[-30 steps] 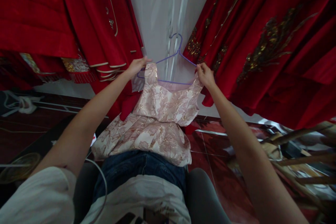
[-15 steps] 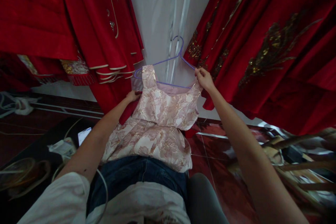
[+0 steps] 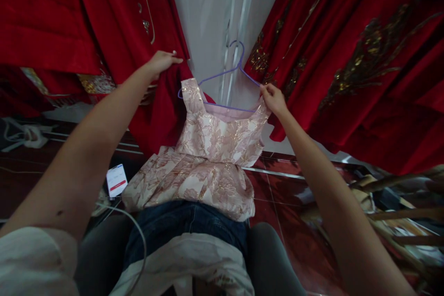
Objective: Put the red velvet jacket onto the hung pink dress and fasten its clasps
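A pink-and-gold brocade dress [image 3: 222,136] hangs by its shoulders on a purple hanger [image 3: 240,62], its skirt spread over my lap. My right hand [image 3: 274,99] is closed in a pinch on the dress's right-side strap, against the hanger's arm. Up at the left, my left hand [image 3: 163,62] is closed on the edge of a red cloth [image 3: 169,97], which drapes down beside the dress. Part of that red also shows behind the neckline. The other strap [image 3: 192,90] sits over the hanger's left end, with no hand on it.
Red garments with gold embroidery [image 3: 367,60] hang at both sides, in front of a pale wall [image 3: 204,18]. A lit phone [image 3: 117,180] lies at the left near a white cable [image 3: 133,222]. Wooden rails [image 3: 409,215] and clutter stand at the lower right.
My left hand has moved up and left from beside the dress bodice, lifting red cloth with it. My right hand stays at the strap. The phone shows more fully.
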`<control>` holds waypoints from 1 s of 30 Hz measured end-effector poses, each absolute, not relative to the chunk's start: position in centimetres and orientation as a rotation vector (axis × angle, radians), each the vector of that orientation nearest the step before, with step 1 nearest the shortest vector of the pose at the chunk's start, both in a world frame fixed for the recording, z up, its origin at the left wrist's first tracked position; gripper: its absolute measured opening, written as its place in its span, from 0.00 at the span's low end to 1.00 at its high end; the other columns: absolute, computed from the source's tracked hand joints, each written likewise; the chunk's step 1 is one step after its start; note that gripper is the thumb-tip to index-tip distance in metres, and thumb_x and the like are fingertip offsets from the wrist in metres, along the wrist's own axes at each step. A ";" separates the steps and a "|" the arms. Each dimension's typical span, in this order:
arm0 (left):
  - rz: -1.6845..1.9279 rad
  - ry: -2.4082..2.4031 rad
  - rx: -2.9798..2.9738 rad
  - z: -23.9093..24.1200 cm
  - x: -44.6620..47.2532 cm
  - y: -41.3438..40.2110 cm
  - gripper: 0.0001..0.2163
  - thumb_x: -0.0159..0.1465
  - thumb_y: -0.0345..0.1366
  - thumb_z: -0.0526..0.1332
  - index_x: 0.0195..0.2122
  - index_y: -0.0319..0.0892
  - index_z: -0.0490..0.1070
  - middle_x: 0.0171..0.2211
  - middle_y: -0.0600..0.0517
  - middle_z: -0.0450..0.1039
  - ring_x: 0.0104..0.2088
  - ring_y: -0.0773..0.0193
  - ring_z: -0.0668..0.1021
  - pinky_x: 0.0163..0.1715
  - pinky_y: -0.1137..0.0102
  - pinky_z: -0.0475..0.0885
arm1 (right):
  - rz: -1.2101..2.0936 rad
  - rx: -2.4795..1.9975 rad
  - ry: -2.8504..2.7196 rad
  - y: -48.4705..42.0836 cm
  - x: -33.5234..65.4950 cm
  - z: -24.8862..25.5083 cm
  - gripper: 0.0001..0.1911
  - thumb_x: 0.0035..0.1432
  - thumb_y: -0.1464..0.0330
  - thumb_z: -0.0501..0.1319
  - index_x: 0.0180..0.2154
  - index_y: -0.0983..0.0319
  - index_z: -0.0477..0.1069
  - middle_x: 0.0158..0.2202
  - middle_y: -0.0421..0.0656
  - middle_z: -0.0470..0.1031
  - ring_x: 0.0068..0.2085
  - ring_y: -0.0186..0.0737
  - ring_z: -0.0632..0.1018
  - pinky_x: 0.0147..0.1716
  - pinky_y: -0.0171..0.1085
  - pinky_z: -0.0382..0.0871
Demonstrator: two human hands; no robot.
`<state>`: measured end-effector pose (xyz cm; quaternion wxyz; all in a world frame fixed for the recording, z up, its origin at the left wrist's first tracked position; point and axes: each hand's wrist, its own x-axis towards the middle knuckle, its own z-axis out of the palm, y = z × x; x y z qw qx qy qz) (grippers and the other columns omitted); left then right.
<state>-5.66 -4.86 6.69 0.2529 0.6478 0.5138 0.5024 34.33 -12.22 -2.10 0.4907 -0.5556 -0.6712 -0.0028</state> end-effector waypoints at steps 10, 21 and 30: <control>1.193 1.549 2.479 10.8 3.9 -10.7 0.10 0.64 0.36 0.59 0.41 0.33 0.72 0.36 0.47 0.74 0.37 0.63 0.71 0.43 0.69 0.65 | -0.102 -1.451 -1.630 -15.0 32.8 -0.6 0.29 0.60 0.43 0.47 0.32 0.60 0.71 0.30 0.44 0.75 0.35 0.43 0.74 0.39 0.37 0.64; 0.993 1.549 2.558 5.8 2.6 -12.4 0.14 0.64 0.36 0.58 0.49 0.38 0.69 0.42 0.45 0.75 0.46 0.55 0.76 0.48 0.65 0.68 | -0.195 -1.632 -1.574 -15.9 32.3 -0.4 0.26 0.59 0.44 0.51 0.36 0.58 0.72 0.37 0.48 0.77 0.41 0.51 0.75 0.40 0.44 0.66; 0.996 1.306 2.528 5.4 2.7 -11.7 0.09 0.63 0.36 0.57 0.38 0.37 0.74 0.34 0.47 0.75 0.42 0.57 0.77 0.45 0.66 0.69 | 0.192 -1.527 -1.684 -13.9 32.4 0.7 0.24 0.59 0.47 0.52 0.24 0.60 0.66 0.22 0.43 0.72 0.29 0.43 0.75 0.30 0.38 0.67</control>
